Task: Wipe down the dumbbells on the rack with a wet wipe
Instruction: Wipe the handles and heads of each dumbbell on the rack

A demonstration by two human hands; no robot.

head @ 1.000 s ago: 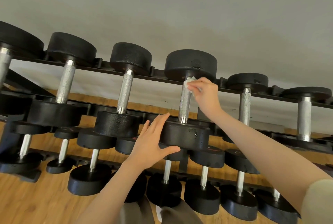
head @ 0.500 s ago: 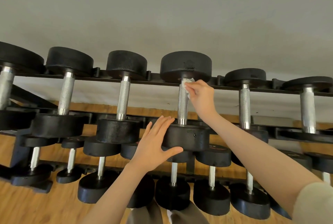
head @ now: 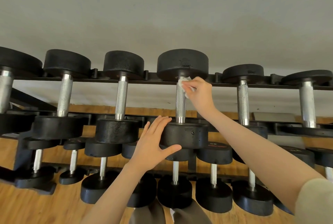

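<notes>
Grey wall, wood floor, black tiered steel dumbbell rack [head: 223, 84] – wiping top row, fourth dumbbell from left.

Right hand [head: 200, 92] pinches small crumpled white wet wipe [head: 185, 83] against far end of knurled chrome handle [head: 180, 103], right under rear head of black round-headed dumbbell [head: 182, 101]. Handle's long axis runs away from the person, so the next stroke likely pulls down the bar toward the near head [head: 185, 134]; right hand is already on it. Left hand [head: 153, 144] is flat, fingers straight, thumb under near head, bracing, gripping nothing. Heads look matte, speckled, scuffed; handle bright. Neighbouring dumbbells sit parallel, just beside, with more on the lower tier.
</notes>
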